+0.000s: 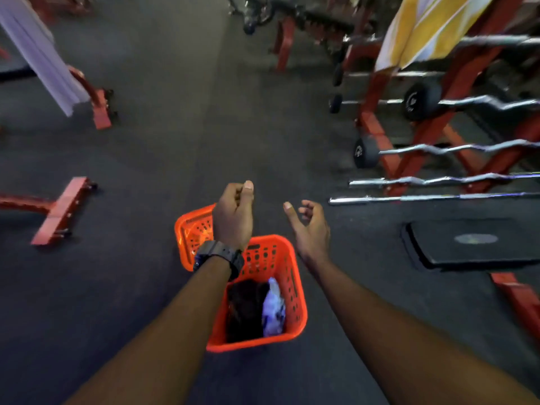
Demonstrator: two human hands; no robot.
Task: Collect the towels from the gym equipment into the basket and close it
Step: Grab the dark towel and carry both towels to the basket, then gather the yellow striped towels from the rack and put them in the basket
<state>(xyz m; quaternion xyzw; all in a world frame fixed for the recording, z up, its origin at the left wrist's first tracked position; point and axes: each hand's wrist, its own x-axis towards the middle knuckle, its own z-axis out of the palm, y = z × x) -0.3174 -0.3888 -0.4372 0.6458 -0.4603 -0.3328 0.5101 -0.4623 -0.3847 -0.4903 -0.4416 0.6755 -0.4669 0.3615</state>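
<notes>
Head view: orange basket point(295, 299) open, two towels inside; yellow towel point(409, 33), white towel point(38, 51) still on equipment. Left hand point(233, 217) curled, right hand point(309, 226) relaxed, both empty.

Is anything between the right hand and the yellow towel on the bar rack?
Nothing visible. The right hand is empty over bare floor, and the yellow towel hangs on the rack's near side, up ahead to the right.
</notes>
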